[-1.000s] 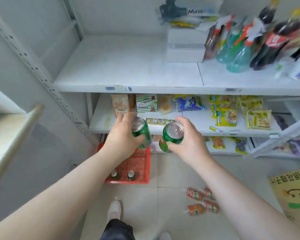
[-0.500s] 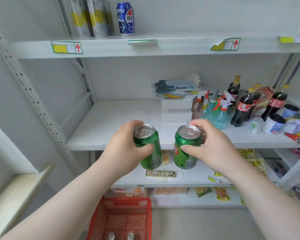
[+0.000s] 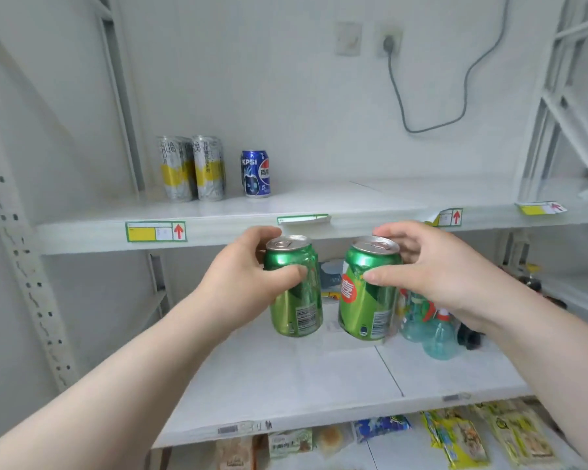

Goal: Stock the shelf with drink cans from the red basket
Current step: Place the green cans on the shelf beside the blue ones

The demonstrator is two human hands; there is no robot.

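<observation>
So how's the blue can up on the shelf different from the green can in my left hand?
The blue can shows a Pepsi logo; the green can shows a barcode. The blue can stands untouched on the upper shelf; the green can is held in the air by your left hand, lower than that shelf. Both are upright.

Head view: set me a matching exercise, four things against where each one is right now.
Things:
1. Pepsi can
2. left green can
3. spray bottles
4. snack packets

Places:
A. on the lowest shelf
B. on the top shelf, right of the silver cans
C. gripped by the left hand
D. on the middle shelf, at the right

Pairs: 1-B, 2-C, 3-D, 4-A
</observation>
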